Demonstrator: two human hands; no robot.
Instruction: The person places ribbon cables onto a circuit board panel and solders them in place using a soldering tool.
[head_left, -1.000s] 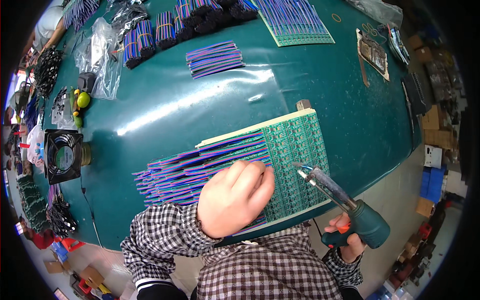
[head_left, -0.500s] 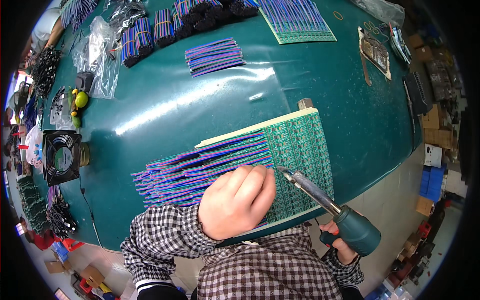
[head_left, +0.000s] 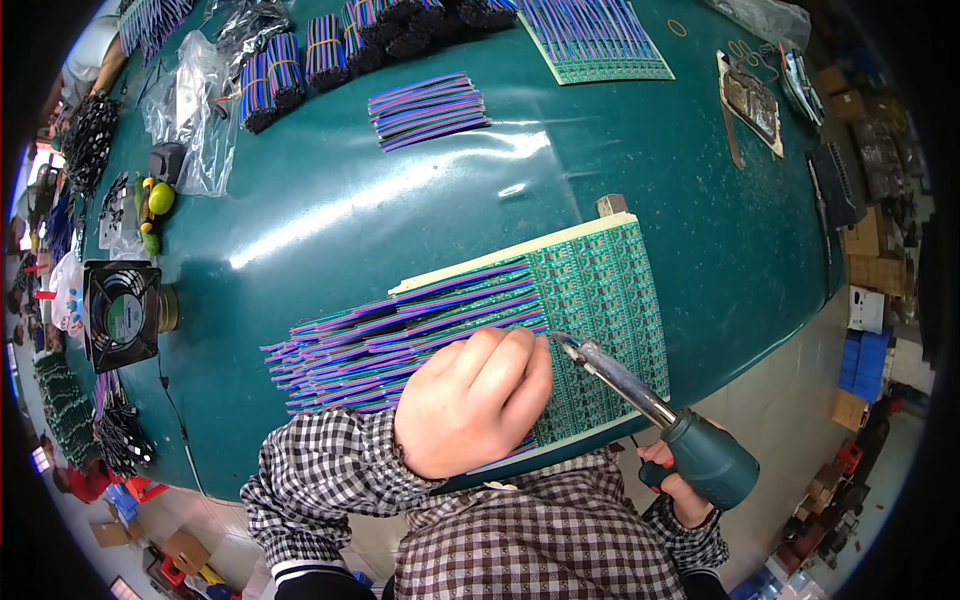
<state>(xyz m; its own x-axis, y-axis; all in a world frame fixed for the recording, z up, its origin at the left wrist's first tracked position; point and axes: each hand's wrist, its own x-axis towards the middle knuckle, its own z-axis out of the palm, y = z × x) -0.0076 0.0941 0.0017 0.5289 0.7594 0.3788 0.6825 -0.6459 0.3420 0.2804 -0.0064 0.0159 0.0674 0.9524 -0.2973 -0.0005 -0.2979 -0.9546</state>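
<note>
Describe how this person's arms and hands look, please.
Both the left grip and the right grip are bare hands, with no gloves showing. The left sleeve is loose, black-and-white checked cloth, gathered at the wrist; a black cuff with white stripes shows at its lower end. The right sleeve has a matching check, though less of it shows.

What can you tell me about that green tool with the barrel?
This gun-shaped tool has a dark green, plastic-looking body, a dull metal barrel and a slender tip. The right hand grips it, the barrel slanting up and leftward over the green circuit panel. The tip sits just beside the left hand; whether it touches the panel is unclear.
</note>
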